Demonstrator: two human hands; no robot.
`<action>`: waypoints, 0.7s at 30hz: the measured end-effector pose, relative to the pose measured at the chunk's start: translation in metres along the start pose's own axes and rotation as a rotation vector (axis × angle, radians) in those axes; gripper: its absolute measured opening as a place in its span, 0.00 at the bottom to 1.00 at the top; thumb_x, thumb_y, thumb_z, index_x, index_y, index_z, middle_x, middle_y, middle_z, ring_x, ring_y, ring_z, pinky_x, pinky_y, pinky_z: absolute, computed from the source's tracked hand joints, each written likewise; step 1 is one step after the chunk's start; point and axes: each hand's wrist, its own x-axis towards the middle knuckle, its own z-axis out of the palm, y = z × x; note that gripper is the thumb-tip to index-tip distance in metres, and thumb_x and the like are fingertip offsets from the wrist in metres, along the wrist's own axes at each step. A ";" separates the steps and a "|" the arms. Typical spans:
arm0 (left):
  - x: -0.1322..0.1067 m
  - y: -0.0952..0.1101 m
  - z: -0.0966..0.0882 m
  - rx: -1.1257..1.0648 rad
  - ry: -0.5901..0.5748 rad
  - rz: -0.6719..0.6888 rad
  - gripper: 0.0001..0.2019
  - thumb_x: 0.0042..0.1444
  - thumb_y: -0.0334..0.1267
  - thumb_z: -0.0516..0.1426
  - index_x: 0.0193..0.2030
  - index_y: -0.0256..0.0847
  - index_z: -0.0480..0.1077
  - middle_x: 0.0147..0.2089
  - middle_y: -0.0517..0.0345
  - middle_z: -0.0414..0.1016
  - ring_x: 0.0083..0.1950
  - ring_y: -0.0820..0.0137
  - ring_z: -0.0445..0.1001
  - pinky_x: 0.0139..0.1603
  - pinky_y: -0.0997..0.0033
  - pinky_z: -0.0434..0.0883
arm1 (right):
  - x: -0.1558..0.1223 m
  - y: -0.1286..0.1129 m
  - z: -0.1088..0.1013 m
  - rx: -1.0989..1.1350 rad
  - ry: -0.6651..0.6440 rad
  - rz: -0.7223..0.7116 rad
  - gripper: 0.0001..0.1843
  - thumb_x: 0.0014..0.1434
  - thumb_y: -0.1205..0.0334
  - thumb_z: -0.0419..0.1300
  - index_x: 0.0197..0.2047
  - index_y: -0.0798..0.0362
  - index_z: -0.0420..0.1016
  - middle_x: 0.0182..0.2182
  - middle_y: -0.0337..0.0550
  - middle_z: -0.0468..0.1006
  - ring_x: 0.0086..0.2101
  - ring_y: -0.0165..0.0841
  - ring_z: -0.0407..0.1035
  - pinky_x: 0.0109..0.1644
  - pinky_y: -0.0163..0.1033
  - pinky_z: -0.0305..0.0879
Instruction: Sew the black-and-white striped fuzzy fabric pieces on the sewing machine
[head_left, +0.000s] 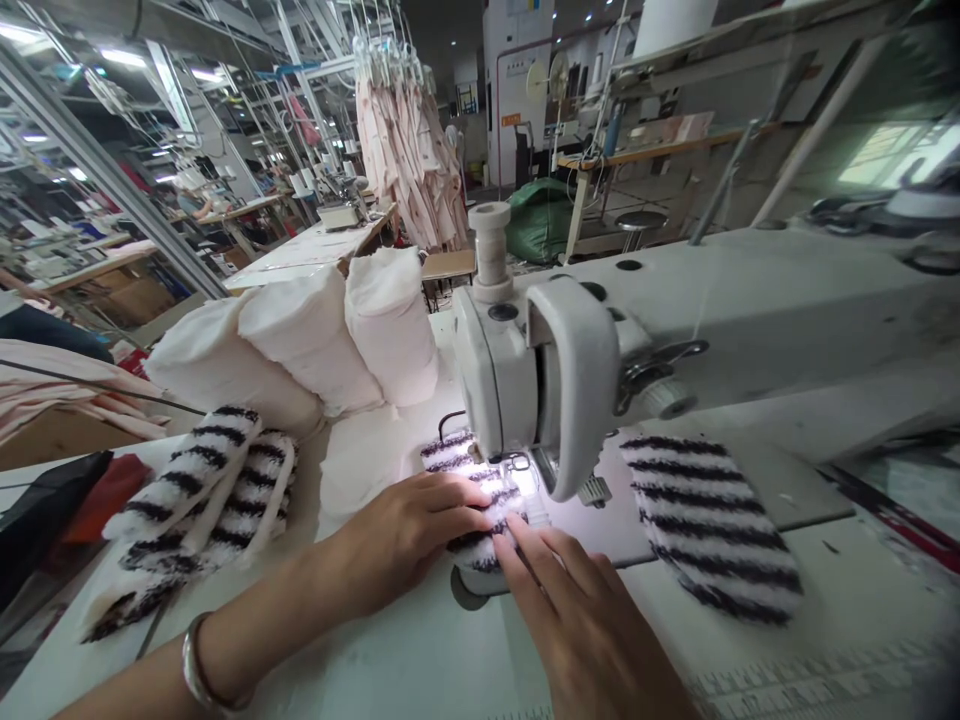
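A small black-and-white striped fleece piece (469, 462) lies under the needle of a white sewing machine (540, 370), lit by its lamp. My left hand (405, 530) rests flat on the piece's left side, fingers stretched toward the needle. My right hand (577, 610) presses its fingertips flat on the near edge of the piece, just before the presser foot. A silver bangle (196, 672) circles my left wrist. Neither hand grips anything.
An oval striped piece (709, 520) lies on the machine bed to the right. A pile of striped pieces (199, 490) sits left, with white fabric bundles (300, 340) behind. Pink garments (405, 140) hang beyond. The table (420, 660) bears a printed ruler near its front.
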 end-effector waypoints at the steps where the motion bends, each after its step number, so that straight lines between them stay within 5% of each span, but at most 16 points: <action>1: 0.001 -0.002 0.000 0.008 0.005 0.000 0.18 0.60 0.22 0.49 0.53 0.39 0.69 0.50 0.51 0.76 0.53 0.65 0.73 0.52 0.63 0.72 | 0.001 0.003 0.001 -0.009 -0.004 -0.006 0.24 0.63 0.72 0.39 0.53 0.54 0.71 0.50 0.41 0.75 0.46 0.35 0.66 0.43 0.40 0.60; 6: 0.003 -0.008 0.003 0.029 -0.004 -0.018 0.15 0.62 0.26 0.50 0.53 0.39 0.68 0.53 0.49 0.74 0.54 0.65 0.72 0.53 0.63 0.71 | 0.008 0.014 0.002 0.017 -0.003 -0.019 0.29 0.54 0.77 0.42 0.54 0.53 0.70 0.51 0.37 0.74 0.48 0.34 0.65 0.46 0.42 0.62; 10: 0.002 -0.008 0.006 0.088 -0.014 -0.058 0.13 0.64 0.28 0.49 0.53 0.38 0.67 0.51 0.47 0.74 0.49 0.63 0.74 0.48 0.61 0.73 | 0.018 0.024 -0.001 0.120 0.020 0.006 0.30 0.48 0.78 0.45 0.51 0.50 0.72 0.43 0.40 0.76 0.38 0.34 0.68 0.37 0.40 0.66; 17: 0.001 0.001 0.015 0.221 0.034 -0.111 0.10 0.63 0.28 0.49 0.48 0.36 0.67 0.41 0.50 0.74 0.40 0.62 0.73 0.38 0.60 0.74 | 0.020 0.048 -0.001 -0.009 -0.108 -0.030 0.21 0.56 0.71 0.50 0.47 0.44 0.74 0.38 0.45 0.74 0.40 0.39 0.69 0.39 0.43 0.69; 21: 0.005 -0.001 0.013 0.267 0.021 -0.129 0.07 0.61 0.30 0.51 0.44 0.37 0.68 0.42 0.49 0.73 0.40 0.61 0.73 0.37 0.58 0.74 | 0.013 0.035 0.003 -0.029 -0.050 -0.054 0.23 0.56 0.73 0.47 0.50 0.49 0.73 0.46 0.47 0.74 0.45 0.39 0.67 0.44 0.44 0.68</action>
